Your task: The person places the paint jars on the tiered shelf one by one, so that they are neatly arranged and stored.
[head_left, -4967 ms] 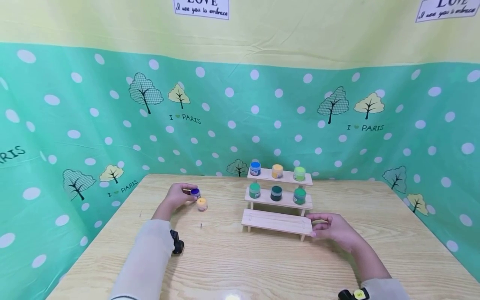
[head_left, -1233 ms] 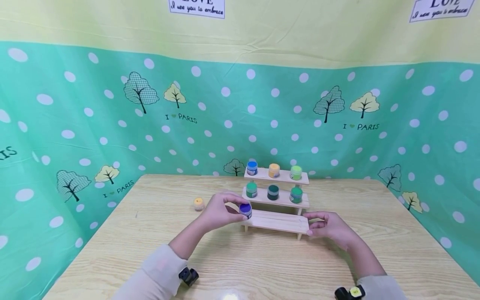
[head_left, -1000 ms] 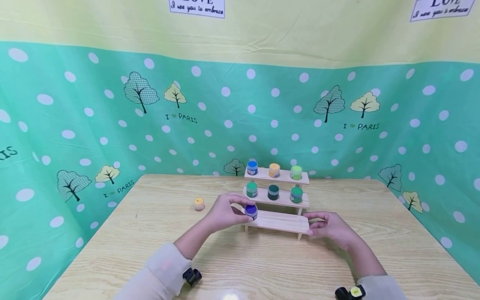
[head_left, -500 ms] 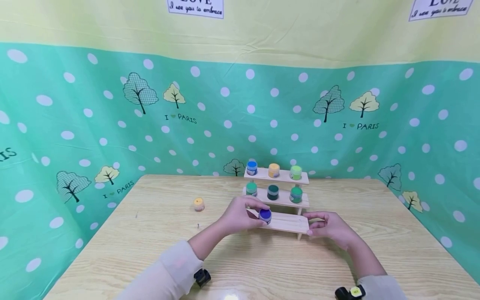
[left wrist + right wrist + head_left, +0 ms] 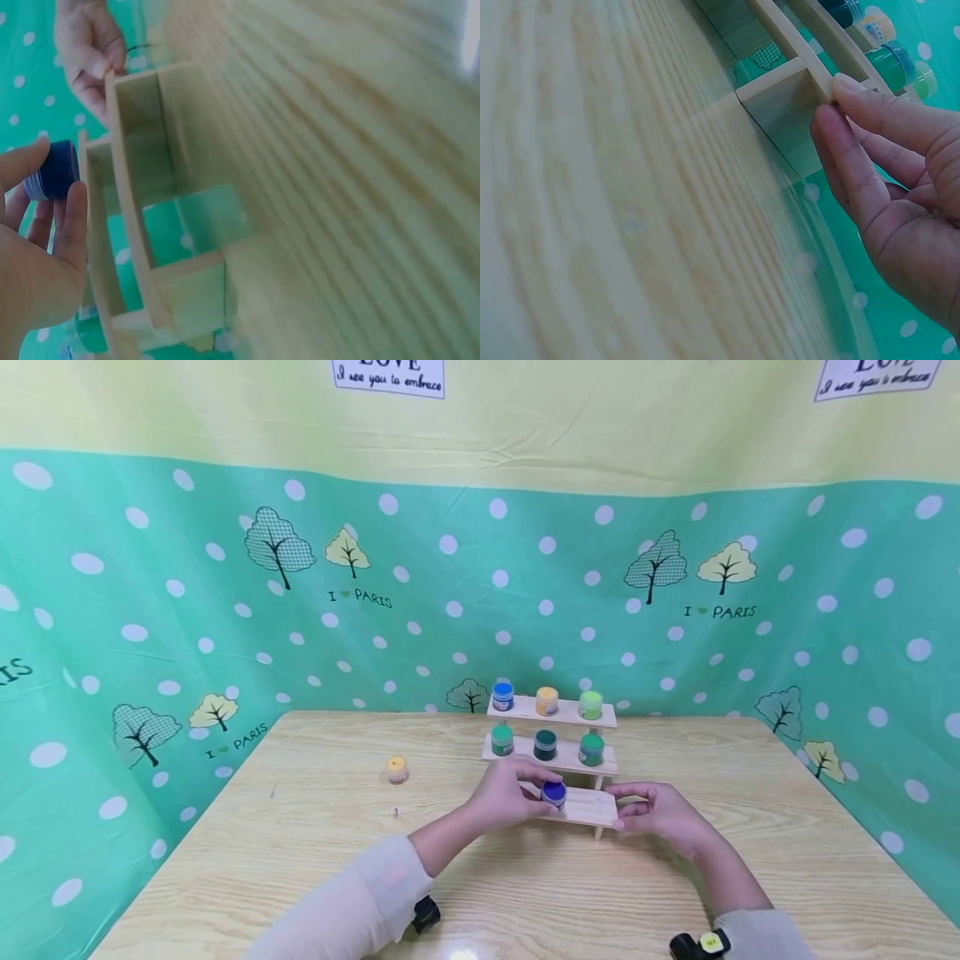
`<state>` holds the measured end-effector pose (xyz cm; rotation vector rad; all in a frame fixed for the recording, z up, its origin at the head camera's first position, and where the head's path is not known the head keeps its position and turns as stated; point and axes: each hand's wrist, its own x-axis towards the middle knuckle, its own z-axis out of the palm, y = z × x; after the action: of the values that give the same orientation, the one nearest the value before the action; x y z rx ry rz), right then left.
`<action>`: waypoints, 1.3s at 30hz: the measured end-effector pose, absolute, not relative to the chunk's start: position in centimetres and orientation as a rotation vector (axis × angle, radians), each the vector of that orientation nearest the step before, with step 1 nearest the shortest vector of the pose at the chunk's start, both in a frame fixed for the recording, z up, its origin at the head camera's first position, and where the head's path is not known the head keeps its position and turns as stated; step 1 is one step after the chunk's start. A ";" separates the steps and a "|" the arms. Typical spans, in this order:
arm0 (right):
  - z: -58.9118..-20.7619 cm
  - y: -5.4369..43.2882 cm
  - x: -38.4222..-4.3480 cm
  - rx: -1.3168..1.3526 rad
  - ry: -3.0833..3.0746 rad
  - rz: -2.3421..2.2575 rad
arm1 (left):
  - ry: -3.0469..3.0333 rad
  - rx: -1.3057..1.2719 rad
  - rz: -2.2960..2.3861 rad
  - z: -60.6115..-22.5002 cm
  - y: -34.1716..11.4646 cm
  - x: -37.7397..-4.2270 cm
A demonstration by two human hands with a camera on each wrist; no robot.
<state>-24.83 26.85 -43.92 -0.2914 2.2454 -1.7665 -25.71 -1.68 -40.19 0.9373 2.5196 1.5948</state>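
My left hand pinches a small purple-blue paint jar between thumb and fingers, over the middle of the lowest shelf. In the left wrist view the same jar shows dark blue between the fingertips, beside the shelf edge. The wooden three-step stand has its right front end pinched by my right hand. In the right wrist view, thumb and index finger of that hand meet at the corner of the shelf board.
A blue jar, an orange jar and a light green jar stand on the top shelf. Below them are green jars, one of them dark. Another orange jar sits on the table at left.
My left hand picked up the purple-blue jar from the table at left, brought it to the stand and moved it rightward along the lowest shelf. The right hand stays at the stand's end.
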 end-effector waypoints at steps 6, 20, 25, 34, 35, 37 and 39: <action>-43.8 26.8 -24.8 -0.288 2.230 -1.772 | 2.539 0.894 1.580 -40.9 -0.4 -25.9; -43.7 26.7 -24.7 -0.277 2.244 -1.759 | 2.574 0.807 1.521 -41.4 0.4 -26.4; -43.7 26.7 -24.7 -0.277 2.248 -1.757 | 2.576 0.816 1.500 -41.5 0.4 -26.6; -43.7 26.7 -24.7 -0.282 2.241 -1.769 | 2.505 0.788 1.585 -41.5 0.2 -26.5; -43.8 26.7 -24.6 -0.279 2.241 -1.771 | 2.489 0.781 1.603 -41.5 0.1 -26.5; -43.8 26.7 -24.7 -0.271 2.247 -1.770 | 2.467 0.781 1.633 -41.3 -0.1 -26.4; -43.8 26.7 -24.7 -0.265 2.252 -1.767 | 2.464 0.795 1.646 -41.2 -0.4 -26.3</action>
<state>-24.69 26.68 -43.78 -0.2653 2.2523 -1.7670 -26.33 -0.40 -41.18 0.7952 2.4645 1.6461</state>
